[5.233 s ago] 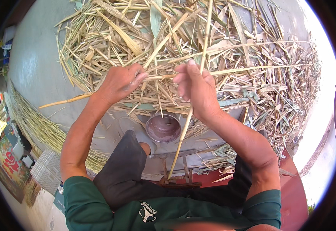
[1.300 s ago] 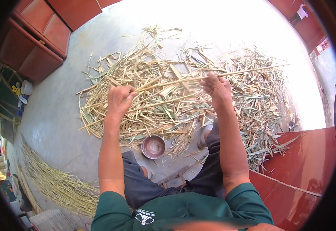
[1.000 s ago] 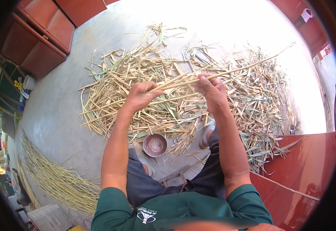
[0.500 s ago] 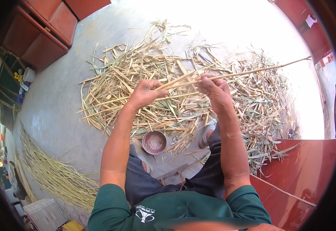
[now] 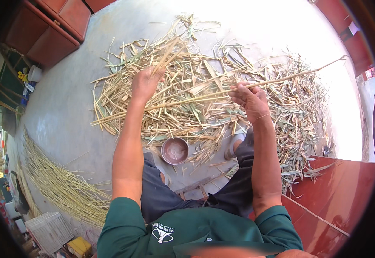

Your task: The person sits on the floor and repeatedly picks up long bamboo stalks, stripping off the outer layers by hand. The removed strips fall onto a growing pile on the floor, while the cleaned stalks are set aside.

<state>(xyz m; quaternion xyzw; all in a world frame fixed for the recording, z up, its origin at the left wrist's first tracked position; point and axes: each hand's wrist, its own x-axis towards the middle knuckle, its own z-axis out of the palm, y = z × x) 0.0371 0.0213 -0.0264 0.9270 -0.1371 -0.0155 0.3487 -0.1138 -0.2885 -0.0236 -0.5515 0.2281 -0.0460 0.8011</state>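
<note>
My right hand pinches a long thin reed stalk, which slants from the far right down to the left across the heap. Its far tip is slightly hooked, and its lower end reaches over the left part of the heap. My left hand is raised apart from the stalk, its fingers closed around a dry, straw-coloured leaf sheath that points up and away. Beneath both hands spreads a wide heap of dry sheaths and leaves, mostly tan with some green blades.
A round bowl stands on the floor between my feet. To the left lies a bundle of thin stalks, with a white wire crate nearer me. A red panel borders the right; red cabinets stand far left.
My left hand has moved up and left, away from the stalk, carrying the leaf sheath. My right hand still holds the stalk, having shifted slightly to the right.
</note>
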